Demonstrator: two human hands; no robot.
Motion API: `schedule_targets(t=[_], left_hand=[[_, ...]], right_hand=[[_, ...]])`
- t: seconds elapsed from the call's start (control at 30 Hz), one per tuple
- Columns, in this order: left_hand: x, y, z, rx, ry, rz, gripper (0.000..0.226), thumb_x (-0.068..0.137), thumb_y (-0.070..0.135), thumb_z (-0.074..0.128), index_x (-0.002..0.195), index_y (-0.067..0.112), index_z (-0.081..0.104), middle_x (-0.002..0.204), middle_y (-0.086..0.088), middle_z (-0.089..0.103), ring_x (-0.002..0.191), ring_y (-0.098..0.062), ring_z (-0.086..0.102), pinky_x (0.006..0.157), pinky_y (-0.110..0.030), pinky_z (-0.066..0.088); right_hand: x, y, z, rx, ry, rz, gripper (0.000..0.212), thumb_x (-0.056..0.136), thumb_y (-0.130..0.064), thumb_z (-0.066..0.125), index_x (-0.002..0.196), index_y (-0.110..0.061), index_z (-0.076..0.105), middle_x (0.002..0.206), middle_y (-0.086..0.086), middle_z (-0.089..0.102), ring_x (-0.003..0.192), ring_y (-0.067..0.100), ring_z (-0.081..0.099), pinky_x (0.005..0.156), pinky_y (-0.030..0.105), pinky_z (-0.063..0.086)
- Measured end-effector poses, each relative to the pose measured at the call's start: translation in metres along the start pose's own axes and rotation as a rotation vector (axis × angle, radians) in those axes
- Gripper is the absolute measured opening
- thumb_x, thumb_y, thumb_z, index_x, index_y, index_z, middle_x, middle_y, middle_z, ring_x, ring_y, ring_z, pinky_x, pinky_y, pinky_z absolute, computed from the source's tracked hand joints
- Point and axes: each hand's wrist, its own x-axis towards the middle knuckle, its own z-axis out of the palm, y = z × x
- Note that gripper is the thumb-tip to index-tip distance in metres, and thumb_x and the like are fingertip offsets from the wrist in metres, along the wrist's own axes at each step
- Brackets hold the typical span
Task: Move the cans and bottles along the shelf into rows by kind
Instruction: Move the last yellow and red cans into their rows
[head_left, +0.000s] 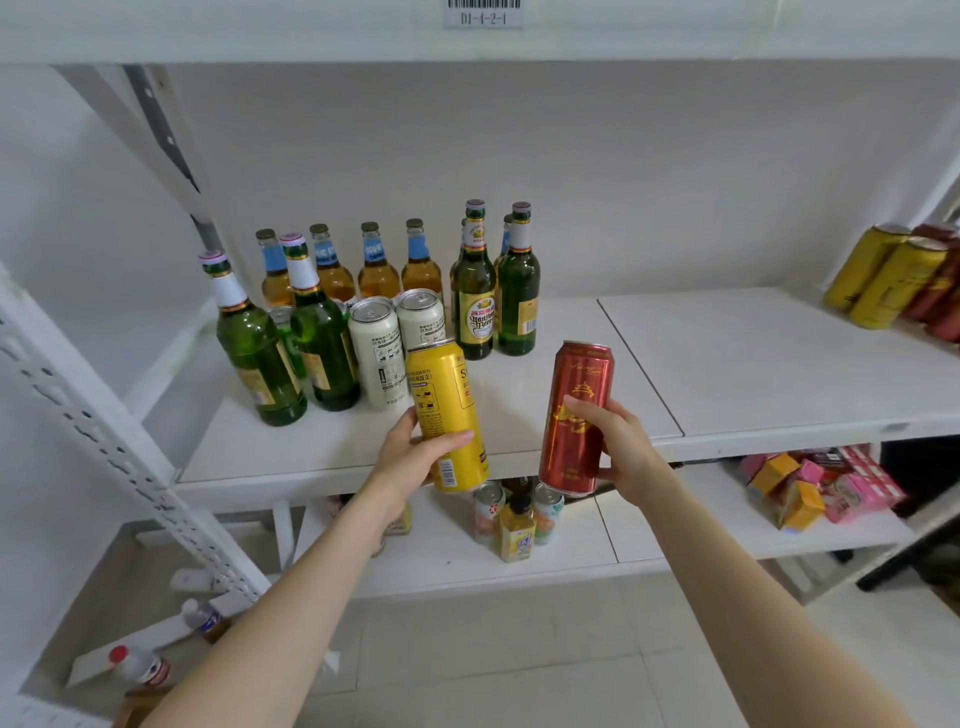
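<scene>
My left hand (415, 449) grips a tall yellow can (445, 395) held in the air over the front edge of the white shelf (727, 364). My right hand (618, 444) grips a tall red can (576, 410) beside it, also off the shelf. On the shelf's left part stand green bottles (260, 343), amber bottles with blue neck labels (376, 265) along the back wall, and white cans (376, 353) in front of them. Two more green bottles (475, 301) stand right of the white cans. At the far right stand yellow cans (883, 280) and red cans (940, 296).
The shelf's middle and right boards are bare white. A lower shelf (649, 551) holds small cans, a juice bottle (517, 530) and pink and orange cartons (815, 488). A perforated white upright (104, 431) slants at left. Plastic bottles (140, 667) lie on the floor.
</scene>
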Motion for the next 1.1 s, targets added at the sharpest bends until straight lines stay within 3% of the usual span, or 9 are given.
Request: schedule_targets(t=[0.13,0.27,0.4,0.47,0.6,0.77,0.9,1.0,1.1], left_hand=[[-0.007,0.005,0.004,0.027,-0.020,0.016,0.062,0.074,0.036,0.082,0.126,0.041,0.049,0.113,0.015,0.066,0.099,-0.009,0.064,0.070,-0.029,0.051],[-0.007,0.012,0.021,0.045,-0.045,0.024,0.054,0.073,0.036,0.083,0.115,0.046,0.051,0.109,0.016,0.067,0.097,-0.007,0.064,0.068,-0.028,0.051],[-0.005,0.018,0.053,0.066,-0.043,0.039,0.056,0.073,0.035,0.083,0.119,0.043,0.052,0.114,0.010,0.068,0.105,-0.014,0.064,0.082,-0.038,0.052],[-0.006,0.021,0.075,0.066,-0.046,0.044,0.054,0.071,0.037,0.084,0.116,0.044,0.053,0.112,0.011,0.068,0.104,-0.013,0.064,0.078,-0.035,0.052],[-0.013,0.023,0.123,0.069,-0.048,0.060,0.063,0.060,0.047,0.086,0.115,0.045,0.053,0.111,0.012,0.069,0.101,-0.010,0.065,0.073,-0.031,0.050],[-0.019,0.020,0.191,0.093,-0.036,0.068,0.064,0.065,0.046,0.087,0.119,0.045,0.052,0.112,0.010,0.070,0.101,-0.012,0.067,0.075,-0.029,0.050],[-0.014,0.020,0.243,0.116,-0.047,0.068,0.082,0.055,0.057,0.085,0.127,0.042,0.050,0.115,0.010,0.068,0.103,-0.014,0.065,0.082,-0.036,0.052],[-0.003,0.024,0.279,0.128,-0.076,0.076,0.077,0.052,0.058,0.084,0.120,0.046,0.051,0.116,0.010,0.068,0.103,-0.010,0.065,0.085,-0.036,0.052],[0.014,0.032,0.312,0.136,-0.109,0.069,0.072,0.052,0.058,0.084,0.116,0.049,0.051,0.114,0.012,0.068,0.101,-0.008,0.065,0.075,-0.029,0.051]], right_hand=[[-0.012,0.000,-0.013,0.014,0.019,-0.005,0.043,0.083,-0.036,0.075,0.121,-0.026,0.058,0.116,0.005,0.067,0.109,0.028,0.061,0.098,0.058,0.047],[-0.015,-0.003,-0.031,0.028,0.048,-0.014,0.049,0.082,-0.034,0.076,0.126,-0.022,0.058,0.118,0.008,0.067,0.110,0.028,0.062,0.101,0.061,0.045],[-0.016,-0.010,-0.059,0.046,0.059,-0.021,0.044,0.081,-0.033,0.077,0.121,-0.022,0.062,0.115,0.007,0.070,0.108,0.027,0.064,0.099,0.059,0.048],[-0.017,-0.013,-0.078,0.043,0.062,-0.026,0.043,0.081,-0.032,0.078,0.120,-0.022,0.063,0.114,0.007,0.070,0.106,0.027,0.065,0.096,0.056,0.050],[-0.018,-0.021,-0.125,0.040,0.064,-0.056,0.039,0.081,-0.030,0.078,0.116,-0.021,0.063,0.108,0.006,0.071,0.099,0.024,0.068,0.083,0.045,0.055],[-0.019,-0.029,-0.191,0.034,0.056,-0.068,0.036,0.081,-0.029,0.078,0.113,-0.023,0.063,0.105,0.004,0.071,0.092,0.020,0.068,0.066,0.037,0.052],[-0.013,-0.031,-0.241,0.023,0.057,-0.073,0.040,0.080,-0.030,0.078,0.116,-0.023,0.061,0.107,0.004,0.070,0.094,0.021,0.066,0.065,0.035,0.050],[-0.004,-0.035,-0.275,0.028,0.064,-0.078,0.043,0.080,-0.030,0.079,0.118,-0.022,0.061,0.108,0.005,0.070,0.097,0.023,0.067,0.067,0.038,0.052],[0.011,-0.040,-0.306,0.037,0.090,-0.083,0.042,0.079,-0.030,0.079,0.117,-0.021,0.063,0.106,0.006,0.072,0.096,0.024,0.069,0.073,0.041,0.055]])
